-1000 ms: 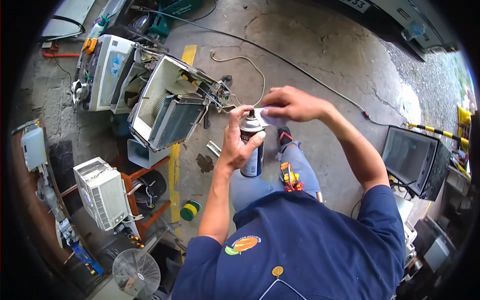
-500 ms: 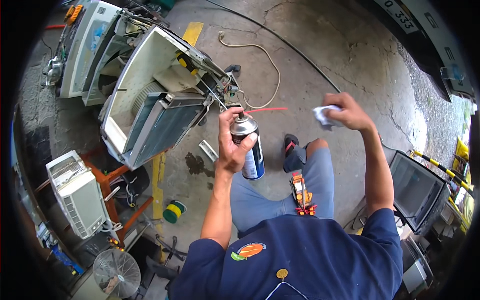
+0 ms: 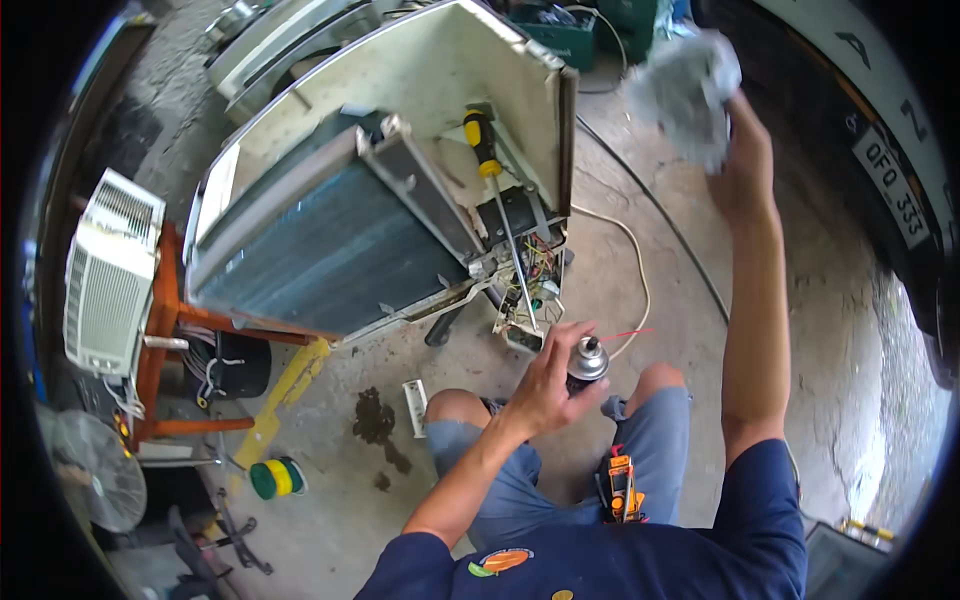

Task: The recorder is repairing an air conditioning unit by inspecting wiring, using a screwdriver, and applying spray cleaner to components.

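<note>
My left hand (image 3: 545, 385) is wrapped round a spray can (image 3: 590, 358) with a silver dome and black nozzle. A thin red straw sticks out from the nozzle to the right. My right hand (image 3: 748, 165) is raised far ahead, closed on a crumpled whitish rag (image 3: 690, 95) that is smeared by motion. Ahead and left of the can stands an opened air conditioner (image 3: 470, 60) with a dark coil (image 3: 330, 235) and exposed wiring (image 3: 540, 275). A yellow-and-black screwdriver (image 3: 483, 145) leans inside it, its shaft reaching down past the wires toward my left hand.
Left, a white window air conditioner (image 3: 105, 280) rests on an orange frame (image 3: 165, 340), with a fan (image 3: 98, 470) below. A green-yellow spool (image 3: 278, 478) sits on the floor. A dark cable (image 3: 665, 225) crosses it. A vehicle (image 3: 850, 110) stands at right; a multimeter (image 3: 622, 485) is at my lap.
My right hand has swung up and away with the rag, which now looks more spread out. The view has shifted toward the opened air conditioner. The can stays in my left hand, nearer the wiring.
</note>
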### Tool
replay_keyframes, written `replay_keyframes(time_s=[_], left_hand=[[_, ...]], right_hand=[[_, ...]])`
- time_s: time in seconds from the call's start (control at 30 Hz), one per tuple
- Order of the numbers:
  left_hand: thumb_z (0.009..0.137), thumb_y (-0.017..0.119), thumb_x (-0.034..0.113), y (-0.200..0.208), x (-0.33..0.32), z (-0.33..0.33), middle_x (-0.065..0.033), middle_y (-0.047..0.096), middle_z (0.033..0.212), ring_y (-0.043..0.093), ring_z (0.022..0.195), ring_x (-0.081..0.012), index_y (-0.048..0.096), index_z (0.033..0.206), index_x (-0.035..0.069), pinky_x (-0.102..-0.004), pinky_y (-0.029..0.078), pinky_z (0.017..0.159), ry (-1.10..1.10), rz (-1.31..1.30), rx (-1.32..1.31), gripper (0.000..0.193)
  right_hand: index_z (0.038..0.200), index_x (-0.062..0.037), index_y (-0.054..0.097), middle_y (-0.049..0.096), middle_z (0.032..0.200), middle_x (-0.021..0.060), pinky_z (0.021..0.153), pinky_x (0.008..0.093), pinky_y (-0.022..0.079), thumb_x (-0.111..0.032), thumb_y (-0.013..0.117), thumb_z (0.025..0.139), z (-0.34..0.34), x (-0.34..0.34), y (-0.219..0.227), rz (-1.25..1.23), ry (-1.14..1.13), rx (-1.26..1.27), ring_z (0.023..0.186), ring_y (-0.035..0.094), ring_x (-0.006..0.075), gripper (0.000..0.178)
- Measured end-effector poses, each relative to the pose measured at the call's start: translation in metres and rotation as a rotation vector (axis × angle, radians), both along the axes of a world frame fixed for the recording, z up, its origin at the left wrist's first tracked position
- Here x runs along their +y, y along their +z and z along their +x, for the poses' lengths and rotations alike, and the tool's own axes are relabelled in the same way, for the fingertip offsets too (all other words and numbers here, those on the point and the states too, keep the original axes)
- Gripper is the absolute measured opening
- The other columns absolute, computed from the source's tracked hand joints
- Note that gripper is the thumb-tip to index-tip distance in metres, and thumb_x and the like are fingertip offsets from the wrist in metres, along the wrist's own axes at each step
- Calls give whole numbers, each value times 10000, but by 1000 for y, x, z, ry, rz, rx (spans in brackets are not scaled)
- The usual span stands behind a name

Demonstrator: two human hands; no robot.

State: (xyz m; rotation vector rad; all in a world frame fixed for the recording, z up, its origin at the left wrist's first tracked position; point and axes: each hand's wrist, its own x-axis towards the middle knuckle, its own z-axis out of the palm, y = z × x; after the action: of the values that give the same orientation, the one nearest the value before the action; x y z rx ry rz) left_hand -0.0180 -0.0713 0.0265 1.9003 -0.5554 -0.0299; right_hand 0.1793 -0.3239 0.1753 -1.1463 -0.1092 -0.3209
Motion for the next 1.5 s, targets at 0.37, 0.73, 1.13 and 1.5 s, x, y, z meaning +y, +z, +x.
replay_keyframes(time_s=[0.37, 0.73, 1.13, 1.5], left_hand=[[867, 752, 158, -5, -5, -59, -185, 526, 1329, 565, 1182, -322, 398, 1478, 4, -407, 455, 1043, 313, 6, -145, 723], [851, 801, 177, -48, -9, -95, -163, 541, 1226, 582, 1063, -308, 450, 1422, 8, -407, 490, 959, 588, 37, 3, 690], [1018, 656, 436, -49, -113, -56, -180, 490, 1213, 581, 989, -252, 326, 1457, 0, -417, 496, 899, 423, -1, 45, 702], [1017, 563, 561, -137, 54, 62, -245, 541, 1406, 557, 1270, -336, 492, 1454, 37, -445, 439, 1067, 780, 189, 353, 686]], right_hand=[[1366, 11, 626, 625, 1340, 170, 951, 383, 494, -291, 534, 1014, -50, 97, 173, -926, 141, -588, 1095, 603, 299, 473], [1271, -75, 674, 561, 1352, 157, 966, 462, 493, -269, 564, 984, -103, 17, 33, -782, -38, -627, 1121, 577, 321, 364], [1584, -43, 333, 520, 1329, 228, 936, 454, 486, -10, 679, 762, -273, 32, -244, -985, -190, -130, 1065, 570, 394, 893], [1590, -117, 344, 544, 1401, 212, 954, 387, 507, -55, 714, 841, -280, -38, -197, -347, -229, 226, 1177, 588, 302, 838]])
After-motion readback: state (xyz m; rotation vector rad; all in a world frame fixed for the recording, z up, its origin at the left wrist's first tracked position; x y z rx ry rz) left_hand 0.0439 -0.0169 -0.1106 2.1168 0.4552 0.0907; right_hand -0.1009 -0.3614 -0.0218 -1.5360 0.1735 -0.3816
